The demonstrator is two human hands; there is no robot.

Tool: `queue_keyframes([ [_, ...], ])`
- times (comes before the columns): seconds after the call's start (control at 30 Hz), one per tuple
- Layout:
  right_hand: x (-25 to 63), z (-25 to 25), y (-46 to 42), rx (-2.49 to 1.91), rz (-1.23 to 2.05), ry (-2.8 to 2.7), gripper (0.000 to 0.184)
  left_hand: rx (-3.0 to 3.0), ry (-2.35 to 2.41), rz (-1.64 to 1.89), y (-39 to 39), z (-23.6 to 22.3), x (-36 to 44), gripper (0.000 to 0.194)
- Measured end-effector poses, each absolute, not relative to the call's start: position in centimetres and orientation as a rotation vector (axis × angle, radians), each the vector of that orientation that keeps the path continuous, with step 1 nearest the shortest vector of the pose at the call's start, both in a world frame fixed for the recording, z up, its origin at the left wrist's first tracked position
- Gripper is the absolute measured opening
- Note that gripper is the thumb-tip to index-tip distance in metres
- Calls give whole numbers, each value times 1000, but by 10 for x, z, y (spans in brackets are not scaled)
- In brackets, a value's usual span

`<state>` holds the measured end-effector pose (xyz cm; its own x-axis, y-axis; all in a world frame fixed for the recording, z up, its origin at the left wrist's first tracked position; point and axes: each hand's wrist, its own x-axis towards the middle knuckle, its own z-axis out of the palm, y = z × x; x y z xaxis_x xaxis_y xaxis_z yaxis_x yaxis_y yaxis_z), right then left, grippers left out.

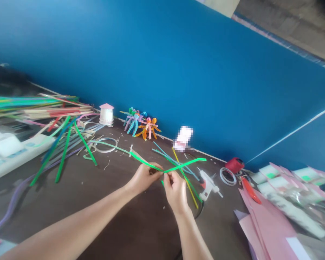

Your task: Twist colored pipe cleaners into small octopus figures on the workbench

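- Both grips are narrow: the left hand (143, 178) and right hand (175, 191) pinch bright green chenille stems (141, 160) in their fingertips where the stems cross, above the dark desk (148, 231).
- Just beyond the right hand, a yellow chenille stem (185, 177) and blue chenille stems (169, 153) lie near a white hot glue gun (207, 184).
- Farther right are a clear tape ring (228, 176), a red spool (234, 165) and pink card sheets (268, 224).
- Farther left, loose green stems (63, 155) fan out from a colored bundle (29, 103).
- Pipe-cleaner figures (142, 126) and a pink-topped white cup (106, 115) stand against the blue wall (162, 65).
- A slackened pinch could let the crossing spring apart, and the long free ends could snag nearby stems or brush the glue gun.
- Fingers hide the crossing, so any twist cannot be told; a pixelated object (182, 139) is unreadable, and the frame cuts off the left-hand bundle.
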<state>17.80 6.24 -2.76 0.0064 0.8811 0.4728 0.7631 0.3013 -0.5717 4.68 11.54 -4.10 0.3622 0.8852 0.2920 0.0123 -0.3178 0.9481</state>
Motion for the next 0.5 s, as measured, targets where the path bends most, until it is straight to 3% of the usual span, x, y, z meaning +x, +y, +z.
queue_keyframes([
  [0.33, 172, -28, 61, -1464, 318, -1679, 18, 1959, 813, 1284, 112, -37, 42, 15],
  [0.5, 167, -27, 62, -1421, 601, -1600, 19, 1429, 888, 1150, 121, -42, 46, 12],
])
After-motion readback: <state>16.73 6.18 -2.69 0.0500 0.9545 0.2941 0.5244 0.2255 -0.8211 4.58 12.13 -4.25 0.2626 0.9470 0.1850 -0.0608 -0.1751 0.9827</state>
